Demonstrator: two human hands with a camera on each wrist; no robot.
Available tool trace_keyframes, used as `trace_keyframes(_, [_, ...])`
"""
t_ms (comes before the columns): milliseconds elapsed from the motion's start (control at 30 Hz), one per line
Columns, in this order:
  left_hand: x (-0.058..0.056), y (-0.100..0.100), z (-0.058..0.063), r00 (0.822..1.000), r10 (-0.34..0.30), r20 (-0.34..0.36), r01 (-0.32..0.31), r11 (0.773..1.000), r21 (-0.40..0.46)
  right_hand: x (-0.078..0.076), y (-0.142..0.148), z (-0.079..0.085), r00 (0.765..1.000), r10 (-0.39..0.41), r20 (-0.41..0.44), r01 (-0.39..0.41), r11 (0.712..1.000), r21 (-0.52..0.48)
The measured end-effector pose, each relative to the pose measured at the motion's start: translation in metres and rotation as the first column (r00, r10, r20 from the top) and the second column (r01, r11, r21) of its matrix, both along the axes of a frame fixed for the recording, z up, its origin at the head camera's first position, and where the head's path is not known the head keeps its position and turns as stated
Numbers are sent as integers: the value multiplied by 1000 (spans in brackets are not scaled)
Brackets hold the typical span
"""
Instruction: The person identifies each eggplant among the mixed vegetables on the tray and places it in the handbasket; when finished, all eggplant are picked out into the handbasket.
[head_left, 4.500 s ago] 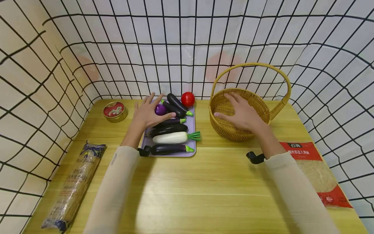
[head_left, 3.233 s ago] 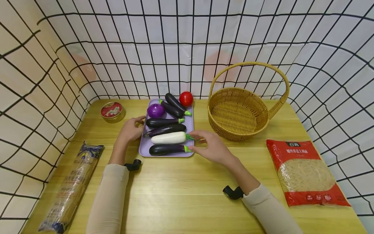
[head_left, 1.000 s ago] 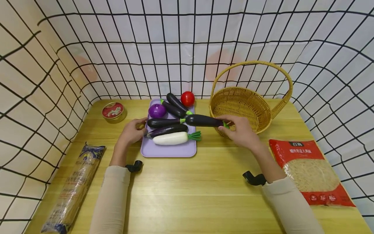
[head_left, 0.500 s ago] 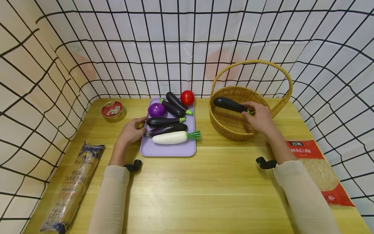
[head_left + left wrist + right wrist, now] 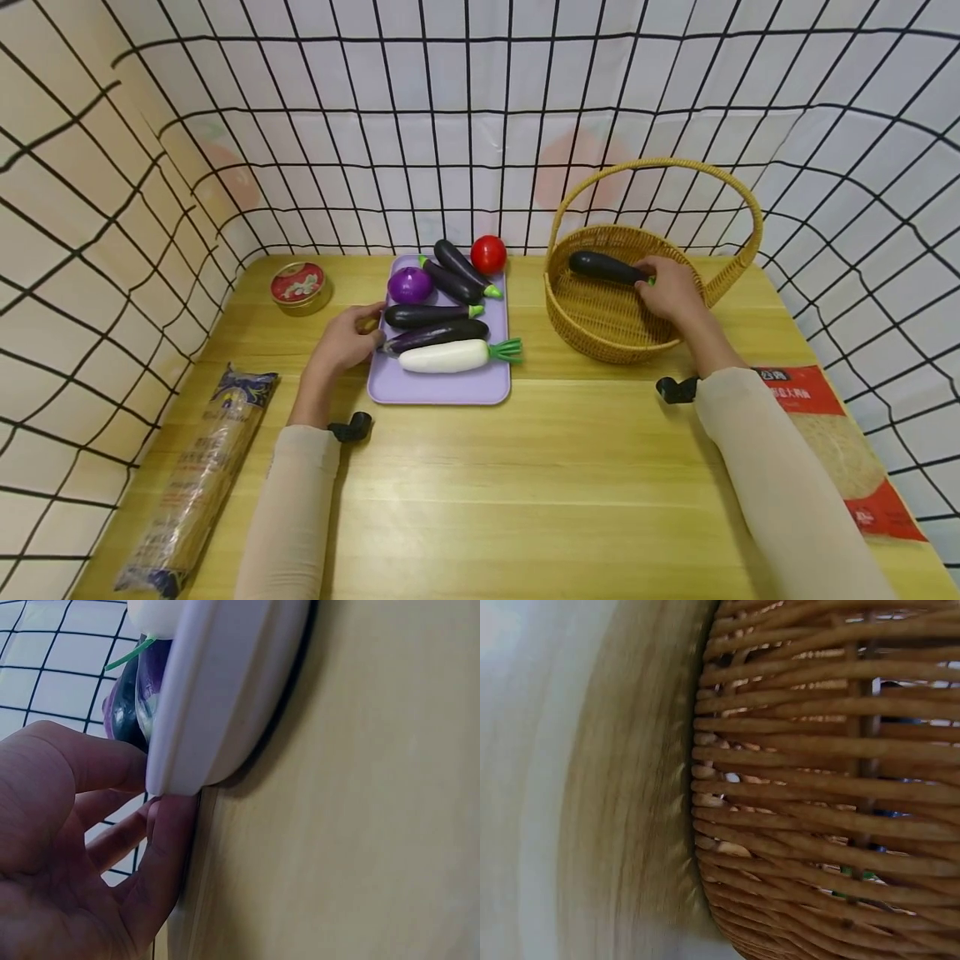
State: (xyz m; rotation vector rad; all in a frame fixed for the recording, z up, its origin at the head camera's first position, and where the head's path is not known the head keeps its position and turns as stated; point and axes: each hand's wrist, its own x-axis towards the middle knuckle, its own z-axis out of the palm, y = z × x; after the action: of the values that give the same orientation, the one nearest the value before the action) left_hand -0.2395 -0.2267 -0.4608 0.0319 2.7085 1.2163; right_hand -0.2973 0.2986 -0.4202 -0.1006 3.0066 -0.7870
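In the head view my right hand (image 5: 671, 290) reaches into the wicker basket (image 5: 592, 343) and pinches a dark eggplant (image 5: 600, 267) by its green stem end. The eggplant lies low inside the basket, pointing left. My left hand (image 5: 347, 337) holds the left edge of the lilac tray (image 5: 438, 390); the left wrist view shows thumb and fingers about the tray's rim (image 5: 169, 769). On the tray are several eggplants (image 5: 427, 316), a white radish (image 5: 444, 357) with green leaves, a purple onion (image 5: 410, 285) and a red tomato (image 5: 488, 254). Basket weave (image 5: 817, 765) hides the right hand in the right wrist view.
A round tin (image 5: 300, 289) stands left of the tray. Packed noodles (image 5: 202, 483) lie at the left, and a red bag (image 5: 840, 450) lies at the right, partly under my right sleeve. The basket's tall handle (image 5: 660, 164) arches over its opening. Black-grid walls surround the wooden table (image 5: 510, 500).
My right hand has carried the eggplant from the tray's front right into the basket and lowered it there. The left hand has stayed at the tray's left edge over the last second.
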Motion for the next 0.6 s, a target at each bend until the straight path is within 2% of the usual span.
trace_keyframes(333, [-2, 2, 0, 1000, 6, 8, -6, 1000, 7, -8, 4, -3, 1000, -8, 30, 7, 1000, 30])
trace_keyframes(600, [2, 1, 3, 999, 3, 38, -4, 1000, 31, -2, 3, 3, 1000, -15, 25, 15, 1000, 16])
